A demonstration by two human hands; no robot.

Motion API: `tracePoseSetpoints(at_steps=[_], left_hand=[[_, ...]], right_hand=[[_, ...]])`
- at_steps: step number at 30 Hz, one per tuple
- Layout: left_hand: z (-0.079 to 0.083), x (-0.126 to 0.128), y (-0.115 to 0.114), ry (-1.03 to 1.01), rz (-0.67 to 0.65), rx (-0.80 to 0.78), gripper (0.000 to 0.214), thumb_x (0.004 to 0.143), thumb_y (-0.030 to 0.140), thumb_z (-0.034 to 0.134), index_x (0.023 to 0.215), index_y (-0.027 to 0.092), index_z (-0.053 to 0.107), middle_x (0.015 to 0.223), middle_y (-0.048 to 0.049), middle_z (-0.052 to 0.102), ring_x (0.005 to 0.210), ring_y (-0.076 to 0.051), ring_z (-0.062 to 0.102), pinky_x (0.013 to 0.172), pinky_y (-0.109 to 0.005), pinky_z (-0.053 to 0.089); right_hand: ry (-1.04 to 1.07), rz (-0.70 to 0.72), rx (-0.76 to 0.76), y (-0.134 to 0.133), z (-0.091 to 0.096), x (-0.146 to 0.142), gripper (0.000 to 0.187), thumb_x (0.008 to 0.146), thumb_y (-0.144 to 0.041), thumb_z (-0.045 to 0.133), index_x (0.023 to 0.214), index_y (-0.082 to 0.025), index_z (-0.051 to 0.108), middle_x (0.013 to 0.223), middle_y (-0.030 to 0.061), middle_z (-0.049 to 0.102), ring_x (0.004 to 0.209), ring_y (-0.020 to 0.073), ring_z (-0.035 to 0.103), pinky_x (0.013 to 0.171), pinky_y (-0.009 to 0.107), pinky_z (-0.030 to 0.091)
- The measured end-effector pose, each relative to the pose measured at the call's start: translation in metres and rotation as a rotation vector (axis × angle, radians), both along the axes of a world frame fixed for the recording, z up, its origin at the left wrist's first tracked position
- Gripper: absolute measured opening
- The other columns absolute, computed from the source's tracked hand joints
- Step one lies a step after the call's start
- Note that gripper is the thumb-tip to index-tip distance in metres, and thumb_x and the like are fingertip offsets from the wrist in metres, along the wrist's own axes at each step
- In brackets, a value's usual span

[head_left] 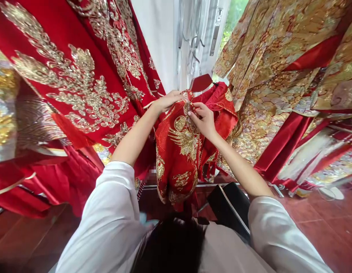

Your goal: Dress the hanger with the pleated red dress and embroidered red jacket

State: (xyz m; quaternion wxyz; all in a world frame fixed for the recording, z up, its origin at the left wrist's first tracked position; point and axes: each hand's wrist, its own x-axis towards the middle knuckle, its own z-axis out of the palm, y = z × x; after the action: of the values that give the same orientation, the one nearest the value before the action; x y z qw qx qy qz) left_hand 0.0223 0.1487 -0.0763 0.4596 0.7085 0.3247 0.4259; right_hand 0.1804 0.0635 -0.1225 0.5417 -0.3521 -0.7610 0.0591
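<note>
A red jacket point(176, 146) with gold embroidery hangs in front of me on a hanger point(201, 83) with a dark red top and a metal hook. My left hand point(170, 100) grips the jacket near its collar, the fingertips partly hidden by the cloth. Just to the right, my right hand point(203, 119) pinches the front edge below the collar, thumb and fingers together. Small beads or buttons show along that edge. The jacket's right side falls open, showing a shiny red lining.
A red robe point(62, 76) with gold sequins hangs at left; gold patterned robes point(267, 76) hang at right. Behind the hanger is a white door frame point(210, 49) with metal hooks. A black box-like thing point(228, 206) stands below on the red tiled floor point(315, 216).
</note>
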Motion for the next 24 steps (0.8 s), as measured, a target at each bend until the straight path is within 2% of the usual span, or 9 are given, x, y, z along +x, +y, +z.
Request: tracePoseSetpoints(at_steps=[3, 5, 7, 9, 12, 16, 18, 21, 24], left_hand=[[-0.004, -0.01, -0.009, 0.111, 0.117, 0.067, 0.024, 0.073, 0.03, 0.073, 0.064, 0.014, 0.058, 0.064, -0.0043, 0.056, 0.073, -0.02, 0.059, 0.073, -0.031, 0.048], [0.003, -0.023, -0.018, 0.169, 0.284, 0.182, 0.025, 0.067, 0.029, 0.077, 0.063, 0.013, 0.059, 0.064, -0.0048, 0.056, 0.079, -0.023, 0.059, 0.077, -0.031, 0.047], [0.012, -0.035, -0.027, 0.182, 0.407, 0.206, 0.025, 0.066, 0.031, 0.078, 0.065, 0.013, 0.06, 0.063, -0.006, 0.056, 0.086, -0.026, 0.059, 0.08, -0.032, 0.047], [0.02, -0.039, -0.033, 0.16, 0.409, 0.114, 0.027, 0.071, 0.037, 0.073, 0.07, 0.012, 0.064, 0.063, -0.0074, 0.057, 0.09, -0.029, 0.061, 0.079, -0.033, 0.047], [0.025, -0.03, -0.034, 0.107, 0.323, -0.026, 0.027, 0.074, 0.039, 0.069, 0.077, 0.012, 0.067, 0.067, -0.0083, 0.06, 0.093, -0.031, 0.063, 0.077, -0.036, 0.048], [0.028, -0.009, -0.03, 0.195, 0.265, -0.078, 0.021, 0.058, 0.023, 0.08, 0.07, 0.013, 0.066, 0.066, -0.0082, 0.061, 0.087, -0.034, 0.065, 0.074, -0.039, 0.05], [0.03, -0.003, -0.032, 0.261, 0.257, -0.115, 0.02, 0.052, 0.019, 0.08, 0.064, 0.013, 0.064, 0.062, -0.0079, 0.059, 0.08, -0.034, 0.065, 0.072, -0.04, 0.051], [0.033, 0.0, -0.04, 0.276, 0.279, -0.185, 0.017, 0.052, 0.017, 0.076, 0.06, 0.014, 0.062, 0.059, -0.0084, 0.059, 0.076, -0.033, 0.065, 0.071, -0.043, 0.052], [0.036, 0.0, -0.044, 0.241, 0.315, -0.226, 0.019, 0.048, 0.01, 0.074, 0.06, 0.013, 0.06, 0.059, -0.0083, 0.059, 0.078, -0.035, 0.065, 0.073, -0.046, 0.053]], right_hand=[[-0.01, -0.026, 0.021, 0.006, -0.001, -0.009, 0.041, 0.084, -0.029, 0.054, 0.052, -0.019, 0.03, 0.09, 0.0064, 0.055, 0.081, 0.0145, 0.05, 0.077, 0.03, 0.042], [-0.026, -0.042, 0.031, 0.008, -0.001, -0.013, 0.042, 0.085, -0.029, 0.055, 0.053, -0.019, 0.029, 0.086, 0.0055, 0.052, 0.08, 0.0147, 0.048, 0.078, 0.03, 0.041], [-0.041, -0.043, 0.041, 0.008, 0.0, -0.015, 0.042, 0.086, -0.028, 0.054, 0.053, -0.019, 0.029, 0.085, 0.0052, 0.05, 0.079, 0.0146, 0.047, 0.077, 0.03, 0.041], [-0.048, -0.04, 0.043, 0.008, 0.0, -0.017, 0.04, 0.087, -0.027, 0.053, 0.054, -0.019, 0.031, 0.083, 0.005, 0.049, 0.078, 0.0147, 0.046, 0.076, 0.03, 0.04], [-0.044, -0.045, 0.037, 0.007, -0.004, -0.02, 0.039, 0.087, -0.027, 0.052, 0.055, -0.019, 0.032, 0.083, 0.005, 0.049, 0.077, 0.0146, 0.046, 0.076, 0.03, 0.04], [-0.038, -0.038, 0.036, 0.007, -0.005, -0.021, 0.036, 0.086, -0.026, 0.052, 0.055, -0.018, 0.036, 0.087, 0.006, 0.053, 0.078, 0.0141, 0.049, 0.078, 0.03, 0.042], [-0.12, 0.039, 0.021, 0.01, 0.006, -0.009, 0.034, 0.086, -0.028, 0.053, 0.055, -0.017, 0.042, 0.089, 0.0067, 0.056, 0.081, 0.0146, 0.052, 0.08, 0.031, 0.043], [-0.244, 0.155, 0.037, 0.021, 0.037, 0.035, 0.03, 0.089, -0.037, 0.05, 0.068, -0.018, 0.06, 0.096, 0.0076, 0.062, 0.093, 0.0177, 0.055, 0.088, 0.036, 0.043], [-0.155, -0.021, 0.088, 0.04, 0.066, 0.088, 0.03, 0.089, -0.045, 0.048, 0.091, -0.022, 0.067, 0.111, 0.0088, 0.063, 0.111, 0.0227, 0.051, 0.099, 0.042, 0.037]])
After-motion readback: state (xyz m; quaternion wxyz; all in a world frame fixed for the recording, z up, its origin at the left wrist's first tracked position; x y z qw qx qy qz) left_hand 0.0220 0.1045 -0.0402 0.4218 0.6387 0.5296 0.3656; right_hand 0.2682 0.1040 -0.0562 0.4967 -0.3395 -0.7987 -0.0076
